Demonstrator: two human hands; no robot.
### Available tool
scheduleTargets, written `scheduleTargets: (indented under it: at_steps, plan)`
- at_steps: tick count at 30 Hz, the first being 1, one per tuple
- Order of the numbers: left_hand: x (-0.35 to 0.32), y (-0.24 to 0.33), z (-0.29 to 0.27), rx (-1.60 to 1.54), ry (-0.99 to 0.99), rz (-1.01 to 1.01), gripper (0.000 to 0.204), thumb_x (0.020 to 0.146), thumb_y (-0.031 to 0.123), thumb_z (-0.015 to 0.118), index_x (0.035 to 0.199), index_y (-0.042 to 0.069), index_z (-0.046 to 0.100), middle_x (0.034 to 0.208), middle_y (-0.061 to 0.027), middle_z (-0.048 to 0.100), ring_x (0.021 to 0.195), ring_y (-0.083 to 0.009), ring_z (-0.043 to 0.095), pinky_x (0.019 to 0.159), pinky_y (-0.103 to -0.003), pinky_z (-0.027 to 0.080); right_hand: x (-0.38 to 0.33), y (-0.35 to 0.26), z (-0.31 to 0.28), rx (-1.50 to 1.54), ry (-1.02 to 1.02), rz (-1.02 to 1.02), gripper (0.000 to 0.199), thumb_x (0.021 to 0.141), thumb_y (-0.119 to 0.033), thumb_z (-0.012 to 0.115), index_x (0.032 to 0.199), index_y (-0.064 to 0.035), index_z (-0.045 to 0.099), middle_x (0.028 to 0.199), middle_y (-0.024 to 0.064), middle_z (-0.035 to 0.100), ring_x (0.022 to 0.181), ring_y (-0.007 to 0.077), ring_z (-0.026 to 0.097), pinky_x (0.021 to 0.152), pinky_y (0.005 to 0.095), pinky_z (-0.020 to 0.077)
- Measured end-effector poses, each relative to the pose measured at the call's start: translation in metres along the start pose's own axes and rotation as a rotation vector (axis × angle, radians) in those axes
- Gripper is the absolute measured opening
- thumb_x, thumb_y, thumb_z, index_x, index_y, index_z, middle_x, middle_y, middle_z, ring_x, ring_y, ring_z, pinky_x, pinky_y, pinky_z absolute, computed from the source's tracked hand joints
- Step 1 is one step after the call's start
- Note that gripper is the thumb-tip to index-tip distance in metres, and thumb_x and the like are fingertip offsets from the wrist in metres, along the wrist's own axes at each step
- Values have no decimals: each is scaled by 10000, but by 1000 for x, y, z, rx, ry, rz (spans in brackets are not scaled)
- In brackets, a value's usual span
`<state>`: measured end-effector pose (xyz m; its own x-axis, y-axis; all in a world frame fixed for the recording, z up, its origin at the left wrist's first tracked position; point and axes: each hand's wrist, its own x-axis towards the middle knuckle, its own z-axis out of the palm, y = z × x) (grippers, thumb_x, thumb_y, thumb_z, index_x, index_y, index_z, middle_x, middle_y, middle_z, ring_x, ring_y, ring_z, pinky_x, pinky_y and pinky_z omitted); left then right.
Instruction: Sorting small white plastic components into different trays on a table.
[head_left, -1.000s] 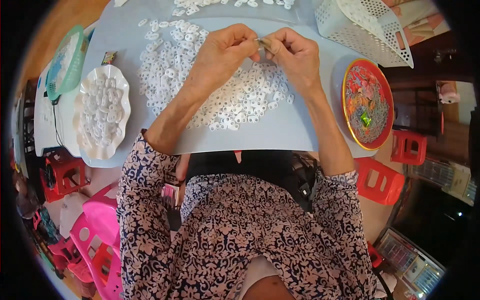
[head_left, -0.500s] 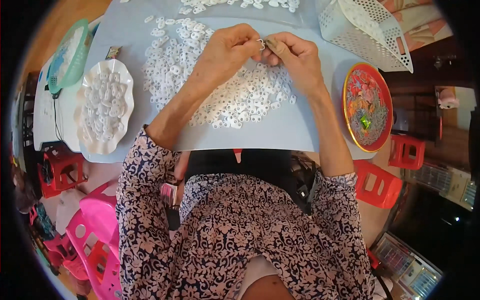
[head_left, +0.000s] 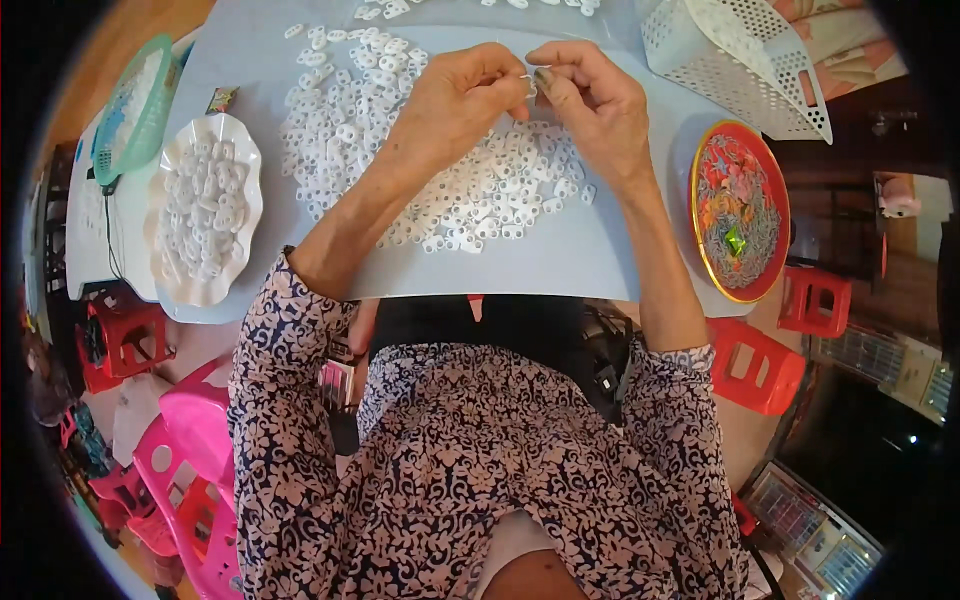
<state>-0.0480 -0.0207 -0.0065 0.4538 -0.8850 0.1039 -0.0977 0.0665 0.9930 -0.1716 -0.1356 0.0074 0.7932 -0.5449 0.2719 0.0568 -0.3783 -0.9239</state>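
Note:
Over the far middle of the table, my left hand [head_left: 470, 90] is closed in a pinch on a small white plastic piece [head_left: 531, 86]. My right hand [head_left: 605, 115] meets it from the other side, its dark-stained thumb and bent fingers closed at the same piece. The piece is too small for its exact shape to show. Below and left of both hands spreads a loose pile of small white plastic pieces [head_left: 345, 130], oval with round holes. Part of that pile is hidden under my left forearm.
A scalloped white dish [head_left: 250, 200] of similar pieces stands left, a green basket [head_left: 155, 110] beyond it. To the right are a red gold-rimmed plate [head_left: 773, 185] of small grey parts and a white perforated basket [head_left: 690, 70]. Pink and red plastic seats [head_left: 755, 365] flank the table.
My right hand has shifted slightly right and its index finger has straightened over the thumb. A little more of the white piece shows between the hands. My left hand barely moved.

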Motion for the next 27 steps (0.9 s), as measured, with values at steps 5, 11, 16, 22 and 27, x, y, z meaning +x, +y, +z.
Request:
scheduleTargets:
  at_steps: [5, 11, 16, 22, 27]
  plan:
    - [1, -1, 1, 26, -51, -34, 161, 849, 175, 549, 816, 40, 630, 665, -6, 623, 573, -42, 432, 527, -226, 354, -1, 3, 0, -33, -40, -54, 153, 884, -45, 518, 997, -36, 620, 648, -24, 573, 572, 38, 471, 533, 209, 404]
    - [0, -3, 0, -142, -69, -35, 169, 855, 183, 550, 809, 40, 629, 704, -19, 634, 656, -55, 516, 600, -219, 378, -2, -4, 0, 128, -82, 61, 146, 925, -108, 509, 975, -15, 610, 630, -18, 550, 572, 43, 471, 527, 200, 401]
    - [0, 1, -2, -121, -63, -81, 128, 865, 155, 566, 845, 46, 632, 736, -23, 634, 718, -74, 555, 696, -232, 408, 0, 3, -7, 137, -89, 52, 177, 937, -159, 536, 934, 2, 611, 648, 1, 573, 586, 49, 493, 535, 196, 418]
    - [0, -3, -1, -104, -55, -61, 146, 847, 170, 560, 818, 45, 631, 710, -25, 644, 695, -57, 545, 643, -220, 398, 0, 0, -6, 84, -61, 89, 150, 903, -131, 581, 849, 4, 619, 659, 3, 588, 579, 46, 498, 534, 197, 422]
    - [-2, -3, 5, -123, -49, -51, 119, 848, 142, 567, 819, 42, 624, 705, -24, 640, 680, -45, 535, 618, -187, 381, -2, 1, 4, 51, 61, 102, 161, 890, -108, 591, 772, 0, 574, 643, -20, 567, 595, 35, 499, 535, 195, 421]
